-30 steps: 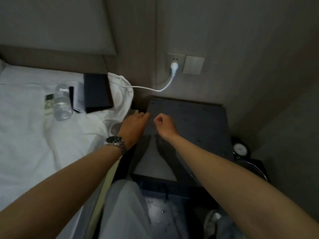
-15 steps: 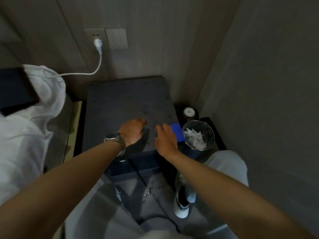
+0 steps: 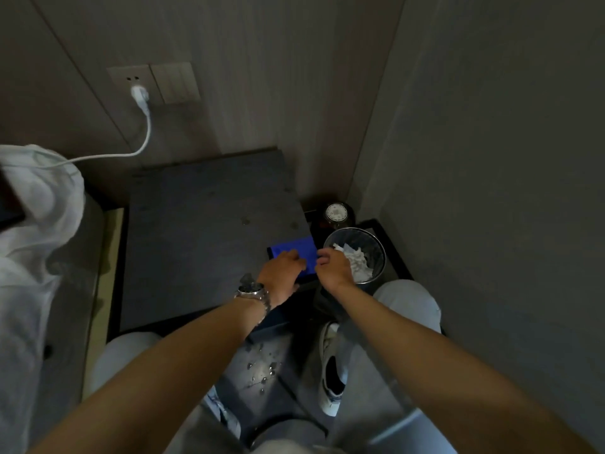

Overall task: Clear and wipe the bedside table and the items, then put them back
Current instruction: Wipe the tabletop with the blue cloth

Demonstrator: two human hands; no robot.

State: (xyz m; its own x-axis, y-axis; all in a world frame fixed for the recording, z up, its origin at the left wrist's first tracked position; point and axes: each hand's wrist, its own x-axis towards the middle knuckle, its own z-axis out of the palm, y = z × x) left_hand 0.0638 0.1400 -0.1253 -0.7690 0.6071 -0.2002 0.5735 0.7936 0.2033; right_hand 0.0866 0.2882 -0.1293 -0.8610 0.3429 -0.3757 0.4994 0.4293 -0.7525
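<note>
Centre frame, left hand (image 3: 282, 269) rests on a blue cloth (image 3: 296, 252) at the surface (image 3: 203, 231) edge; right hand (image 3: 334, 268) loosely curled, empty. Wipe with overlapping strokes.

My left hand (image 3: 284, 269) presses flat on a blue cloth (image 3: 296, 253) at the right front corner of the dark bedside table (image 3: 203, 231). My right hand (image 3: 332, 268), fingers curled, sits at the cloth's right edge, just beside a mesh wastebasket (image 3: 376, 253) holding crumpled white paper (image 3: 358, 263).
</note>
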